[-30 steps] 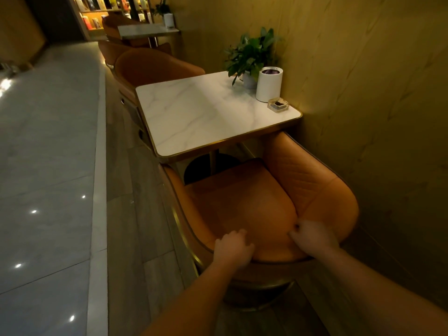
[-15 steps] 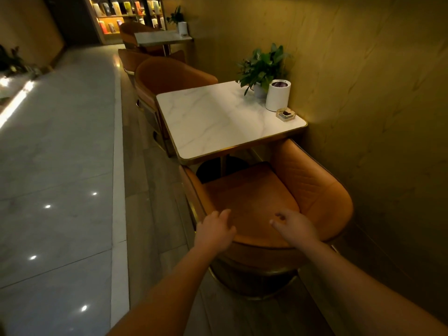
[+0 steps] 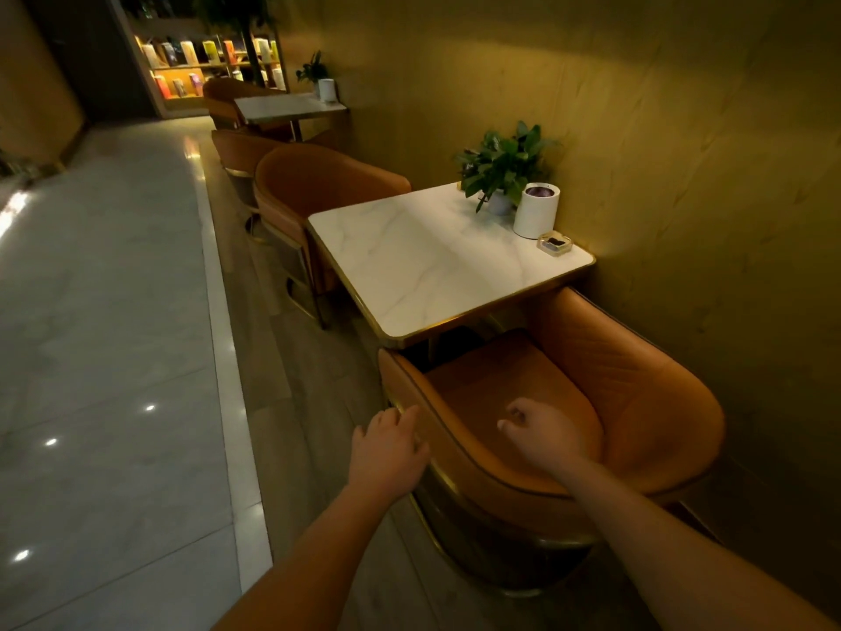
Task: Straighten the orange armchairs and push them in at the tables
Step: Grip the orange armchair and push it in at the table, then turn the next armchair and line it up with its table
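Since a second earlier, my hands had come off the top of the backrest: the left had slid out to the chair's left side and the right had lifted over the seat, while the view had swung so the nearest orange armchair sat further right.

From the left, the pale tiled floor ran along the row of tables. My left hand lay open, its fingers spread against the outer left edge of the armchair's shell, just by the gold trim; it gripped nothing. Beyond it, on the far side of the surface, a second orange armchair stood with its back to the aisle, close against the far edge. Further off, more armchairs sat around a far table in front of lit shelves.

My right hand hovered above the seat cushion, loosely curled and holding nothing; whether it touched the cushion I could not tell. The nearest armchair was tucked in, the front of its seat under the near edge of the surface. Along the surface's wall-side edge stood a potted plant, a white cylinder just beside it, and a small ashtray at the near right corner.
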`<state>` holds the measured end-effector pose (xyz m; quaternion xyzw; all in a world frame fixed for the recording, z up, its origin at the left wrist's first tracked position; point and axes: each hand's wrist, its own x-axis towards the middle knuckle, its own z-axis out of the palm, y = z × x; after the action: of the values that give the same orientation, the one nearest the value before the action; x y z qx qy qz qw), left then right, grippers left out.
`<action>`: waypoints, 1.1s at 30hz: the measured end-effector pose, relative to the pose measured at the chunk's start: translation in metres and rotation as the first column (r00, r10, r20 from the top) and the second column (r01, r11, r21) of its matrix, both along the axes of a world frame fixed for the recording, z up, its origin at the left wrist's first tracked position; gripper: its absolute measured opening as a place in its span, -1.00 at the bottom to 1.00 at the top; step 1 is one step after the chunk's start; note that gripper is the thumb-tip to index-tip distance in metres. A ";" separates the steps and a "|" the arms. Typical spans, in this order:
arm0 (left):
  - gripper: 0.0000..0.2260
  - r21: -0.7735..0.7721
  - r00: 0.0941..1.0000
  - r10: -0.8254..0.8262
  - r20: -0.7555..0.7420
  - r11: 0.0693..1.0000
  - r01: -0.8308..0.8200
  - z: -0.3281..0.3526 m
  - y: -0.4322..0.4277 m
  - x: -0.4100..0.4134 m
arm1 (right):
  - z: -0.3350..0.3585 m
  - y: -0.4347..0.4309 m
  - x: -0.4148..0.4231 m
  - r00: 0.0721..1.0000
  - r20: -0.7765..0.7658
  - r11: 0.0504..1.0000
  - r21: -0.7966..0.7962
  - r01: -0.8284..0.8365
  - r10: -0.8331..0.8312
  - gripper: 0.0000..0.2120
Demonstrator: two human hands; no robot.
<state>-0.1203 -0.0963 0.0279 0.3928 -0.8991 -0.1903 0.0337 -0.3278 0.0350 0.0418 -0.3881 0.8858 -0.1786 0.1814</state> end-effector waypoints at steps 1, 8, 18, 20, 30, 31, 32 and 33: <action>-0.54 -0.017 1.000 -0.005 0.000 1.000 0.005 0.003 -0.012 0.009 | 0.003 -0.012 0.010 1.000 -0.012 1.000 -0.008 -0.003 0.003 -0.60; -0.50 -0.027 1.000 -0.019 -0.005 0.999 0.019 0.022 -0.083 0.051 | 0.015 -0.087 0.058 0.999 -0.039 0.999 -0.009 -0.034 0.033 -0.61; -0.46 0.002 0.997 0.073 -0.008 0.997 -0.073 0.011 -0.188 0.056 | 0.017 -0.194 0.052 0.997 -0.058 0.999 0.000 -0.050 0.050 -0.65; -0.46 -0.017 0.996 0.090 -0.002 0.996 -0.090 0.013 -0.213 0.048 | 0.018 -0.224 0.042 0.995 -0.076 0.998 -0.012 -0.060 0.059 -0.64; -0.46 -0.033 0.993 0.115 0.024 0.993 -0.114 0.019 -0.336 0.001 | 0.015 -0.362 0.003 0.983 -0.112 0.989 -0.021 -0.149 0.146 -0.57; -0.46 -0.032 0.993 0.115 0.024 0.993 -0.114 0.018 -0.348 -0.002 | 0.014 -0.374 0.001 0.982 -0.114 0.988 -0.024 -0.156 0.152 -0.57; -0.46 -0.032 0.993 0.116 0.023 0.993 -0.115 0.018 -0.360 -0.004 | 0.015 -0.386 0.000 0.983 -0.111 0.988 -0.028 -0.152 0.148 -0.57; -0.46 -0.032 0.992 0.121 0.021 0.992 -0.120 0.018 -0.373 -0.006 | 0.015 -0.399 -0.001 0.984 -0.108 0.988 -0.036 -0.147 0.143 -0.58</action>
<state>-0.1260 -0.4692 0.0454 0.4478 -0.8770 -0.1696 0.0410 -0.3284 -0.3644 0.0567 -0.4644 0.8593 -0.1636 0.1384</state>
